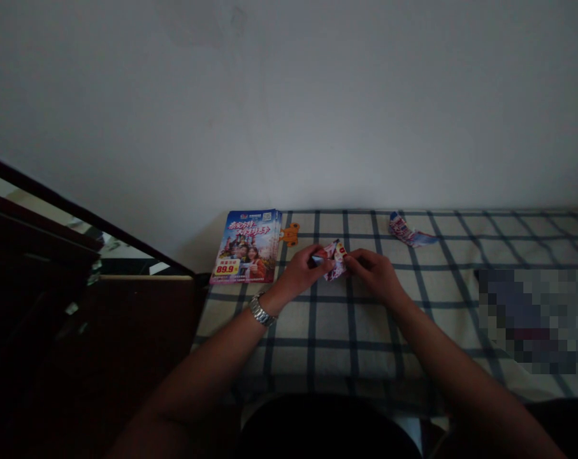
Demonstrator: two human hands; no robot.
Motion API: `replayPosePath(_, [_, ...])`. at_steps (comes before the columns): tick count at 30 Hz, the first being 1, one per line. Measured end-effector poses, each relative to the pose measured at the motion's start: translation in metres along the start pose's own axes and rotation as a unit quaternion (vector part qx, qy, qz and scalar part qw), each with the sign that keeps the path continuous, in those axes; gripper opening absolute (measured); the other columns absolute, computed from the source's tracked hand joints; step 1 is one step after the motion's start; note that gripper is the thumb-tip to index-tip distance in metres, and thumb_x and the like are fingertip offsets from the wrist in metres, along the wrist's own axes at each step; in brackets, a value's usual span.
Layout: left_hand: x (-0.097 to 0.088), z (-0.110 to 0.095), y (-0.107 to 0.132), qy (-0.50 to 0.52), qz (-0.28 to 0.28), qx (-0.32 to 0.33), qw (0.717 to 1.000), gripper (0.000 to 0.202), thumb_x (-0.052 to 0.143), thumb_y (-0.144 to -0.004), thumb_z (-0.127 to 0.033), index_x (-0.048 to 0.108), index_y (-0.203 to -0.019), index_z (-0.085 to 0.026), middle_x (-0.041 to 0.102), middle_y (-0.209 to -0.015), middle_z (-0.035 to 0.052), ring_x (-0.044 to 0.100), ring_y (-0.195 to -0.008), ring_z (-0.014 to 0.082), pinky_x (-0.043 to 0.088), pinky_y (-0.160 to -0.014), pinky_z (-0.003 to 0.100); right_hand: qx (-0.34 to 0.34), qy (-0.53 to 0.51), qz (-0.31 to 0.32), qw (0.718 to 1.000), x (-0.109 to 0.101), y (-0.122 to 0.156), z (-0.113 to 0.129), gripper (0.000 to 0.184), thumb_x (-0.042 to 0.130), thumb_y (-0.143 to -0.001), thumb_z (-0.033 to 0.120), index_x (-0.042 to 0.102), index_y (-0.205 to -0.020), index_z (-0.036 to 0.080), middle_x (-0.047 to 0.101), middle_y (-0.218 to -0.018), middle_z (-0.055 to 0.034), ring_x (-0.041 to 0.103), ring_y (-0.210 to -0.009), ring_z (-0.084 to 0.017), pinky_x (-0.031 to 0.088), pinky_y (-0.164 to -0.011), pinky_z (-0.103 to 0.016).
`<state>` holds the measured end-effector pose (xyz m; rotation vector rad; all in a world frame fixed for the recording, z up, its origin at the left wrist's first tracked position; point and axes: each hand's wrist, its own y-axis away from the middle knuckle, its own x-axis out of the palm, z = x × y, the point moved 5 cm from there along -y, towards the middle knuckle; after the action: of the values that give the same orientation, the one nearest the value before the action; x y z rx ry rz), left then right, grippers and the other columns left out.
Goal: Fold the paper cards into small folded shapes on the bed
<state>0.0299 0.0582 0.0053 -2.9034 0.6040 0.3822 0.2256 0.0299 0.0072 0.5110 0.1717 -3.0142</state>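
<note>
Between my two hands, above the checked cloth, is a small folded piece of printed paper (337, 270) in white, purple, red and yellow. My left hand (304, 273), with a metal watch on its wrist, grips the paper's left side with thumb and fingers. At its right edge, the fingers of my right hand (373, 270) pinch it. A stack of printed flyers (245, 248) lies to the left of my left hand. Close to the stack sits a flat orange bear-shaped piece (290, 234).
Farther right, a creased strip of printed paper (410, 233) rests on the checked cloth (289, 344) near the wall (317, 115). A pixelated dark object (527, 319) lies at the right. Dark furniture (30, 268) stands beyond the cloth's left edge.
</note>
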Motion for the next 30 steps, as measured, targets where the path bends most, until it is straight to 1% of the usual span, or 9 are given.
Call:
replayPosePath(3, [0.004, 0.002, 0.001, 0.027, 0.013, -0.018, 0.999, 0.043, 0.072, -0.09, -0.053, 0.068, -0.112, -0.016, 0.074, -0.098, 0.004, 0.067, -0.084, 0.0185, 0.051, -0.074, 0.027, 0.014, -0.029, -0.003, 0.999, 0.0, -0.001, -0.005, 0.036, 0.068, -0.094, 0.056, 0.075, -0.096, 0.021, 0.077, -0.081, -0.0044, 0.072, -0.074, -0.022, 0.056, -0.07, -0.034])
replayPosePath(6, [0.005, 0.003, 0.001, 0.046, 0.0, -0.019, 0.999, 0.046, 0.074, -0.089, -0.052, 0.068, -0.115, -0.015, 0.075, -0.103, 0.0061, 0.069, -0.087, 0.0195, 0.053, -0.077, 0.028, 0.018, -0.04, -0.007, 0.999, 0.001, -0.001, -0.007, 0.035, 0.069, -0.093, 0.056, 0.075, -0.095, 0.021, 0.077, -0.081, -0.0038, 0.072, -0.074, -0.022, 0.057, -0.071, -0.034])
replayPosePath(10, [0.005, 0.005, 0.002, 0.042, 0.0, -0.025, 0.999, 0.05, 0.074, -0.089, -0.055, 0.069, -0.121, -0.016, 0.077, -0.104, 0.0063, 0.071, -0.089, 0.0207, 0.055, -0.077, 0.029, 0.013, -0.033, -0.007, 0.999, 0.003, 0.0, -0.005, 0.034, 0.069, -0.093, 0.056, 0.075, -0.095, 0.022, 0.076, -0.081, -0.003, 0.071, -0.074, -0.021, 0.056, -0.07, -0.033])
replayPosePath(12, [0.005, 0.004, 0.002, 0.036, 0.0, -0.021, 0.999, 0.05, 0.072, -0.091, -0.055, 0.07, -0.123, -0.016, 0.078, -0.107, 0.0068, 0.072, -0.091, 0.0217, 0.056, -0.08, 0.03, 0.013, -0.047, 0.001, 0.999, 0.004, 0.001, -0.004, 0.034, 0.069, -0.093, 0.056, 0.074, -0.094, 0.023, 0.076, -0.082, -0.0028, 0.071, -0.075, -0.02, 0.056, -0.07, -0.032])
replayPosePath(15, [0.003, 0.002, 0.002, 0.028, -0.011, -0.013, 0.999, 0.049, 0.071, -0.092, -0.054, 0.071, -0.123, -0.016, 0.078, -0.112, 0.0083, 0.073, -0.097, 0.0233, 0.057, -0.087, 0.033, 0.006, -0.062, 0.009, 0.998, 0.007, 0.001, 0.0, 0.035, 0.069, -0.093, 0.057, 0.073, -0.091, 0.022, 0.075, -0.08, -0.0029, 0.069, -0.073, -0.02, 0.056, -0.068, -0.032])
replayPosePath(18, [0.002, 0.002, 0.002, 0.034, -0.02, -0.021, 0.999, 0.049, 0.073, -0.09, -0.052, 0.071, -0.124, -0.017, 0.078, -0.115, 0.0087, 0.074, -0.101, 0.0243, 0.058, -0.091, 0.036, -0.004, -0.054, 0.012, 0.998, 0.008, 0.001, 0.005, 0.035, 0.069, -0.093, 0.057, 0.073, -0.092, 0.022, 0.074, -0.08, -0.0028, 0.068, -0.074, -0.02, 0.055, -0.069, -0.032])
replayPosePath(24, [0.003, 0.002, 0.003, 0.061, -0.01, -0.026, 0.998, 0.046, 0.073, -0.09, -0.05, 0.071, -0.123, -0.019, 0.078, -0.118, 0.0075, 0.073, -0.105, 0.0252, 0.057, -0.097, 0.038, -0.001, -0.056, 0.026, 0.998, 0.009, 0.003, 0.008, 0.034, 0.067, -0.094, 0.055, 0.072, -0.092, 0.022, 0.072, -0.078, -0.002, 0.067, -0.073, -0.019, 0.054, -0.069, -0.03])
replayPosePath(30, [0.003, 0.004, 0.002, 0.076, -0.008, -0.026, 0.997, 0.042, 0.074, -0.09, -0.048, 0.072, -0.119, -0.017, 0.078, -0.114, 0.0083, 0.073, -0.101, 0.0249, 0.057, -0.093, 0.038, -0.003, -0.052, 0.031, 0.998, 0.009, 0.003, 0.009, 0.037, 0.067, -0.094, 0.058, 0.071, -0.091, 0.022, 0.072, -0.077, -0.0025, 0.067, -0.072, -0.019, 0.055, -0.067, -0.031])
